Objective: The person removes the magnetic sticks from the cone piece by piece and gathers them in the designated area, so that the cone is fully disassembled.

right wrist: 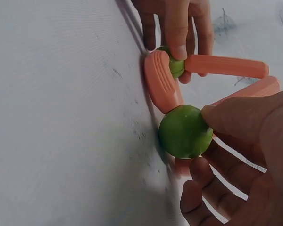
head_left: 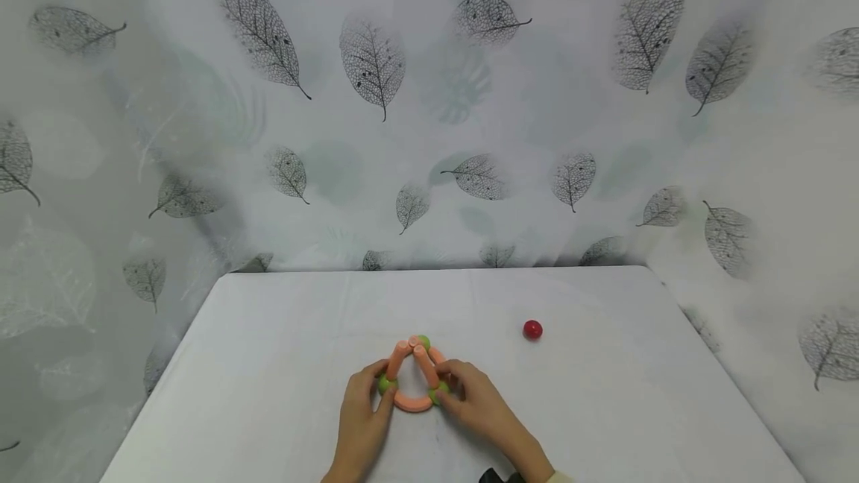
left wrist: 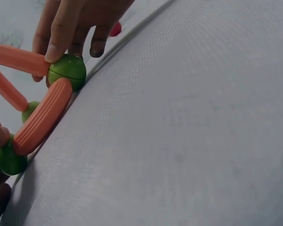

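A toy frame of orange rods and green balls stands on the white table. My left hand pinches the frame's left green ball, also shown under a fingertip in the right wrist view. My right hand grips the right green ball, seen large between thumb and fingers. A curved orange rod lies on the table and joins the two balls. Straight rods rise to a third green ball at the top.
A small red ball lies alone on the table, right of and beyond the frame; the left wrist view shows it behind my right hand's fingers. A leaf-patterned cloth hangs behind and beside the table.
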A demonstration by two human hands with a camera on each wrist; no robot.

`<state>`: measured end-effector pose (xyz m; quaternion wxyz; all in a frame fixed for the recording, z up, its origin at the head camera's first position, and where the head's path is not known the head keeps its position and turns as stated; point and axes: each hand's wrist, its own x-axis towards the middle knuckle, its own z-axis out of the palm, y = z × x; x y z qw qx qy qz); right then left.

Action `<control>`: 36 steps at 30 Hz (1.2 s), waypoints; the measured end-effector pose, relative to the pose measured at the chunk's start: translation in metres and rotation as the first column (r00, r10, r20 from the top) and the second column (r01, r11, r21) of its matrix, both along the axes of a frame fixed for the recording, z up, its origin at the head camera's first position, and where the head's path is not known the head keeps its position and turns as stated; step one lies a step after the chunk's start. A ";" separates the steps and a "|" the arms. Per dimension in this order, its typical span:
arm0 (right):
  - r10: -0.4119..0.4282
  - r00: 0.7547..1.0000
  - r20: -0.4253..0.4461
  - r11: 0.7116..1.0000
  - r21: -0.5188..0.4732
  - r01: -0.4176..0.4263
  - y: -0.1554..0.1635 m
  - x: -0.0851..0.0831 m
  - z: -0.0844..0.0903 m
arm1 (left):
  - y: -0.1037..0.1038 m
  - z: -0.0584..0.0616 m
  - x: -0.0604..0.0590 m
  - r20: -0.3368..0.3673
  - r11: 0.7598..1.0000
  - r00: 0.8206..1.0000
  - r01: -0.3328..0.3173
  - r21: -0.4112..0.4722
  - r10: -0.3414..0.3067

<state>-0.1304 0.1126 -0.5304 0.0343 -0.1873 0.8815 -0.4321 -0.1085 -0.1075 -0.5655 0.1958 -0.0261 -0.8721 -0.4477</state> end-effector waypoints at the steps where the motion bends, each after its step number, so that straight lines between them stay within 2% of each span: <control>1: -0.002 1.000 0.003 1.000 -0.001 0.002 0.000 -0.001 0.001 | 0.000 0.001 0.000 0.007 1.000 1.000 -0.001 0.001 0.001; 6: -0.009 1.000 0.030 1.000 -0.009 0.009 -0.001 -0.001 0.002 | 0.002 0.003 0.004 0.027 1.000 1.000 -0.011 0.000 0.011; 9: 0.012 1.000 0.005 1.000 -0.016 -0.012 -0.002 0.000 0.001 | 0.003 0.003 0.007 -0.009 0.999 0.999 -0.035 0.015 0.035; 11: 0.033 0.998 -0.050 0.999 -0.027 -0.034 -0.003 0.000 0.000 | 0.002 0.003 0.007 -0.063 0.998 0.997 -0.050 0.034 0.052; 13: 0.052 0.992 -0.116 0.997 -0.048 -0.058 -0.004 0.000 0.000 | 0.002 0.003 0.007 -0.147 0.996 0.987 -0.057 0.072 0.067; 17: 0.066 0.984 -0.165 0.994 -0.070 -0.078 -0.004 -0.002 0.002 | 0.001 0.004 0.007 -0.318 0.995 0.947 -0.022 0.096 0.052; 19: 0.066 0.986 -0.151 0.995 -0.068 -0.077 -0.003 -0.002 0.003 | 0.001 0.005 0.007 -0.391 0.996 0.920 0.029 0.089 0.008; 21: 0.062 0.988 -0.140 0.995 -0.064 -0.072 -0.002 -0.003 0.004 | 0.002 0.007 0.007 -0.429 0.993 0.902 0.094 0.071 -0.055; 25: 0.055 0.985 -0.165 0.995 -0.070 -0.067 -0.002 -0.002 0.003 | 0.003 0.005 0.008 -0.453 0.973 0.871 0.229 0.036 -0.188; 27: 0.053 0.980 -0.191 0.994 -0.084 -0.070 -0.002 -0.002 0.002 | 0.004 0.003 0.008 -0.455 0.963 0.860 0.269 0.016 -0.233; 32: 0.043 0.975 -0.216 0.991 -0.112 -0.069 -0.003 0.000 0.001 | 0.006 -0.005 0.008 -0.430 0.948 0.848 0.309 -0.076 -0.311; 36: 0.043 0.972 -0.233 0.993 -0.099 -0.068 0.000 -0.002 0.002 | 0.007 -0.005 0.006 -0.397 0.933 0.845 0.318 -0.166 -0.358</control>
